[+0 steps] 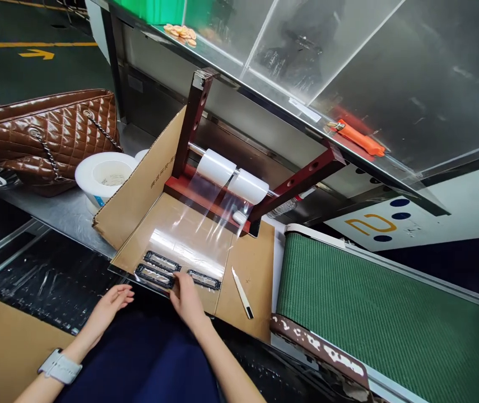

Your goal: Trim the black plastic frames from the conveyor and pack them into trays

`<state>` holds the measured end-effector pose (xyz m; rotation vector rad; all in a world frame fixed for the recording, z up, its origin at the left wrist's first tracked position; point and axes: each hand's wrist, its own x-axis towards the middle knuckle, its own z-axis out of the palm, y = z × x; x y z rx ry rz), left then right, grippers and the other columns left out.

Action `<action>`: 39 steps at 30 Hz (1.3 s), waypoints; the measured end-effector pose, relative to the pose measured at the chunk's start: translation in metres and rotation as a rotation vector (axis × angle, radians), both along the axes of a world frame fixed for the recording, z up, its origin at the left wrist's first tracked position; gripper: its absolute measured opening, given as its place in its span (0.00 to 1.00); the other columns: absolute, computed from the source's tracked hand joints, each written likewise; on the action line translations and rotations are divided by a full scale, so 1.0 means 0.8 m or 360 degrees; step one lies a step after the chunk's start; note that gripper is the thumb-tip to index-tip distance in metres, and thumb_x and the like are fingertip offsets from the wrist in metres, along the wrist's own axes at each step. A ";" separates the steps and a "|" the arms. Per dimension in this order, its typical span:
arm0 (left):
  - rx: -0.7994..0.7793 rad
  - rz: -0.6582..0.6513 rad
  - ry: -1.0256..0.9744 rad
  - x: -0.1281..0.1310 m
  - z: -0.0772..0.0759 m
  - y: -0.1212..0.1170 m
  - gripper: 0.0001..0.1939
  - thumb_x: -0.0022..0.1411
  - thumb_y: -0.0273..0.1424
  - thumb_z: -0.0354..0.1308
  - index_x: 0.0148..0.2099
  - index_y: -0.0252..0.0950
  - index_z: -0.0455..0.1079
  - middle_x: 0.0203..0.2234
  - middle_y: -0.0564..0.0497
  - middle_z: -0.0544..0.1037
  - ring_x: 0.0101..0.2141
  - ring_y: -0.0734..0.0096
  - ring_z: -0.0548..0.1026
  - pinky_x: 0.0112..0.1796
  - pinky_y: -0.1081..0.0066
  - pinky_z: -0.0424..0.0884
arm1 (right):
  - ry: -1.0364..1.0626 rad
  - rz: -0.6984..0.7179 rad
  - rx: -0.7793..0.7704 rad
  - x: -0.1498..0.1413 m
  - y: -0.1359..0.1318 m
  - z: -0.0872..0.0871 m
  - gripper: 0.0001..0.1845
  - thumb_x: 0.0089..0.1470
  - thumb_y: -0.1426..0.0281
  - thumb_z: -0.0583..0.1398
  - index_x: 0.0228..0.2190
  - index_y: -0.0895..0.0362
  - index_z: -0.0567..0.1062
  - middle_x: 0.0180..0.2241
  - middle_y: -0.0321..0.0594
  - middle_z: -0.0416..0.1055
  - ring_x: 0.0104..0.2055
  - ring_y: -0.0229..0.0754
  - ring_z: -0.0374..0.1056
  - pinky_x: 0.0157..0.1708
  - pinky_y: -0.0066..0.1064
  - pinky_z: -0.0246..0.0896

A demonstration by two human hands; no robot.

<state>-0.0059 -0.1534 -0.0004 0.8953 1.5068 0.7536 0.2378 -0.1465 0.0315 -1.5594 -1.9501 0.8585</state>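
My left hand (112, 305) hovers in front of the cardboard's near edge, its fingers loosely stretched and nothing in them. My right hand (187, 298) is down at the near edge of the clear film (189, 246), fingers bent and closed; what lies under the fingertips is hidden. Beside those fingertips is the end of a black rectangular frame (154, 275). A second black frame (162, 261) lies just behind it, and a third black frame (204, 279) sits to the right of the hand. The film runs down from two rolls (233, 176) on a dark red stand (189, 134).
A white craft knife (242, 292) lies on the cardboard (256, 268). On the right is a green conveyor belt (348, 302). White tape rolls (85, 173) and a brown quilted bag (71, 129) stand left. An orange tool (359, 138) rests on the metal shelf (273, 101).
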 end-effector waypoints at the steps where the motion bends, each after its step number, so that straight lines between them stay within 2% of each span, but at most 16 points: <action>1: -0.0052 -0.0003 -0.0085 0.008 0.000 -0.003 0.34 0.44 0.61 0.57 0.39 0.35 0.70 0.34 0.39 0.81 0.36 0.52 0.80 0.40 0.55 0.75 | 0.0007 0.0013 -0.0039 -0.006 0.004 -0.001 0.23 0.50 0.77 0.57 0.49 0.55 0.65 0.45 0.46 0.69 0.49 0.47 0.66 0.49 0.42 0.65; 4: -0.0155 0.0022 -0.0312 0.027 -0.001 -0.004 0.33 0.43 0.58 0.62 0.40 0.35 0.71 0.38 0.37 0.81 0.41 0.52 0.79 0.45 0.55 0.73 | 0.0048 -0.0010 -0.0109 -0.007 0.006 -0.007 0.18 0.49 0.77 0.58 0.44 0.56 0.67 0.41 0.44 0.69 0.45 0.46 0.67 0.46 0.40 0.66; 7: -0.0206 0.0085 -0.0520 0.036 -0.003 -0.006 0.29 0.44 0.53 0.65 0.40 0.36 0.72 0.40 0.39 0.81 0.43 0.53 0.78 0.49 0.55 0.70 | 0.0132 -0.0042 -0.0226 -0.007 -0.005 -0.010 0.14 0.47 0.76 0.59 0.38 0.56 0.67 0.35 0.40 0.69 0.37 0.42 0.67 0.40 0.36 0.67; 10: -0.0241 0.0164 -0.0723 0.038 -0.007 -0.015 0.25 0.48 0.49 0.65 0.42 0.37 0.73 0.42 0.41 0.80 0.46 0.55 0.76 0.51 0.57 0.69 | 0.0213 -0.0083 -0.0346 -0.020 -0.025 -0.008 0.14 0.45 0.75 0.60 0.37 0.55 0.66 0.32 0.36 0.68 0.32 0.39 0.66 0.36 0.32 0.67; 14: -0.0244 0.0317 -0.0943 0.036 -0.008 -0.035 0.24 0.52 0.47 0.64 0.46 0.38 0.72 0.44 0.43 0.79 0.49 0.57 0.75 0.54 0.59 0.66 | 0.0283 -0.0052 -0.0461 -0.044 -0.052 0.003 0.16 0.43 0.75 0.61 0.35 0.53 0.65 0.30 0.33 0.66 0.31 0.38 0.65 0.35 0.31 0.65; 17: -0.0237 0.0400 -0.1043 0.031 -0.004 -0.048 0.25 0.55 0.46 0.62 0.51 0.37 0.70 0.45 0.43 0.78 0.49 0.57 0.74 0.53 0.59 0.67 | 0.0378 0.0021 -0.0628 -0.058 -0.063 0.014 0.17 0.40 0.76 0.62 0.34 0.53 0.65 0.29 0.31 0.65 0.31 0.37 0.63 0.34 0.30 0.63; 20: -0.0249 0.0429 -0.1072 0.021 0.005 -0.060 0.23 0.57 0.45 0.61 0.52 0.38 0.69 0.42 0.44 0.79 0.43 0.59 0.77 0.47 0.60 0.70 | 0.0562 0.0069 -0.0850 -0.066 -0.059 0.025 0.19 0.40 0.71 0.66 0.34 0.52 0.65 0.28 0.31 0.65 0.30 0.37 0.62 0.34 0.30 0.61; 23: -0.0265 0.0350 -0.1038 0.010 0.018 -0.073 0.20 0.59 0.46 0.58 0.48 0.38 0.71 0.35 0.48 0.78 0.30 0.67 0.77 0.35 0.67 0.73 | 0.0887 -0.0005 -0.1082 -0.075 -0.043 0.032 0.22 0.44 0.63 0.67 0.40 0.53 0.67 0.32 0.34 0.68 0.33 0.38 0.65 0.37 0.33 0.62; 25: -0.0270 0.0226 -0.0978 0.004 0.026 -0.081 0.18 0.59 0.45 0.58 0.45 0.37 0.72 0.32 0.50 0.76 0.25 0.71 0.74 0.29 0.70 0.70 | 0.1090 -0.0060 -0.1264 -0.084 -0.030 0.033 0.26 0.45 0.60 0.67 0.44 0.53 0.67 0.35 0.37 0.69 0.37 0.40 0.68 0.42 0.36 0.63; 27: -0.0255 0.0113 -0.0874 -0.002 0.030 -0.087 0.16 0.57 0.42 0.61 0.43 0.37 0.72 0.32 0.51 0.75 0.23 0.72 0.73 0.27 0.71 0.68 | 0.1164 -0.0057 -0.1410 -0.095 -0.018 0.028 0.29 0.41 0.59 0.69 0.44 0.54 0.69 0.36 0.39 0.71 0.39 0.42 0.69 0.46 0.39 0.63; 30: -0.0226 0.0042 -0.0674 -0.014 0.027 -0.095 0.16 0.54 0.41 0.64 0.42 0.38 0.71 0.33 0.53 0.74 0.24 0.73 0.73 0.28 0.71 0.67 | 0.1097 -0.0038 -0.1532 -0.112 -0.007 0.014 0.28 0.37 0.57 0.71 0.39 0.56 0.73 0.35 0.39 0.71 0.39 0.43 0.70 0.48 0.41 0.63; 33: -0.0231 0.0022 -0.0525 -0.031 0.022 -0.105 0.16 0.55 0.42 0.61 0.42 0.39 0.70 0.33 0.54 0.73 0.23 0.74 0.72 0.28 0.71 0.67 | 0.1111 -0.0080 -0.1642 -0.128 -0.003 -0.002 0.37 0.31 0.57 0.73 0.44 0.55 0.72 0.40 0.41 0.72 0.45 0.45 0.70 0.53 0.43 0.60; 35: -0.0241 0.0016 -0.0461 -0.043 0.020 -0.111 0.15 0.56 0.41 0.61 0.43 0.39 0.70 0.33 0.54 0.72 0.24 0.73 0.71 0.29 0.70 0.67 | 0.1112 0.0017 -0.1724 -0.138 -0.001 -0.008 0.43 0.28 0.58 0.74 0.48 0.53 0.70 0.46 0.43 0.71 0.51 0.47 0.68 0.57 0.44 0.57; 36: -0.0228 -0.0012 -0.0392 -0.050 0.020 -0.114 0.15 0.56 0.41 0.60 0.44 0.40 0.69 0.33 0.53 0.73 0.26 0.71 0.71 0.30 0.70 0.68 | 0.1092 0.0127 -0.1748 -0.144 0.000 -0.009 0.42 0.29 0.59 0.74 0.48 0.53 0.70 0.48 0.43 0.71 0.53 0.47 0.67 0.58 0.44 0.55; 39: -0.0097 -0.0211 -0.0005 -0.071 0.026 -0.118 0.14 0.60 0.40 0.57 0.47 0.42 0.68 0.36 0.51 0.74 0.33 0.66 0.72 0.36 0.68 0.68 | 0.0957 0.0508 -0.1624 -0.159 0.006 -0.004 0.33 0.34 0.60 0.73 0.45 0.52 0.74 0.50 0.42 0.70 0.55 0.48 0.65 0.59 0.44 0.53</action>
